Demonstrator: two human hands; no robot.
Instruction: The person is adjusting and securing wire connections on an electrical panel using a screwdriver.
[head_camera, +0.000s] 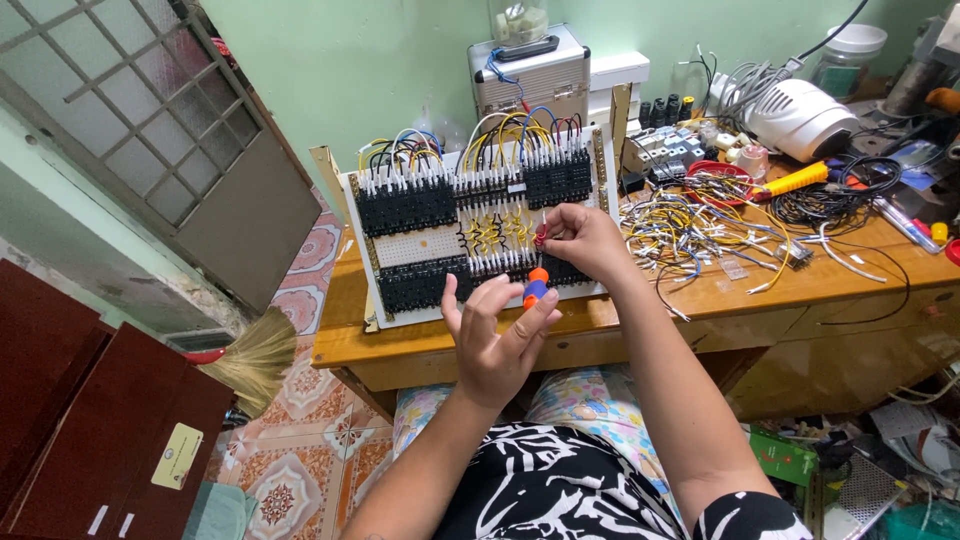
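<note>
Wooden desk (640, 325): right hand (585, 240) hides wire end on panel (420, 245).

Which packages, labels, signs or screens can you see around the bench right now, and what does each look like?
Yellowish label: on the dark red cabinet door, lower left; small rounded card with a round emblem.
Green box: under the wooden bench, lower right; flat, rectangular, partly hidden.
Clear jar: back right of the bench; round, white lid.
Metal case: behind the wiring panel; silver, ribbed, boxy.
No screens or signs show.

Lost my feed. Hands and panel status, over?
Left hand gripping orange-handled screwdriver. Right hand pinching red wire end at wiring panel. Loose wires lie beside it.
</note>
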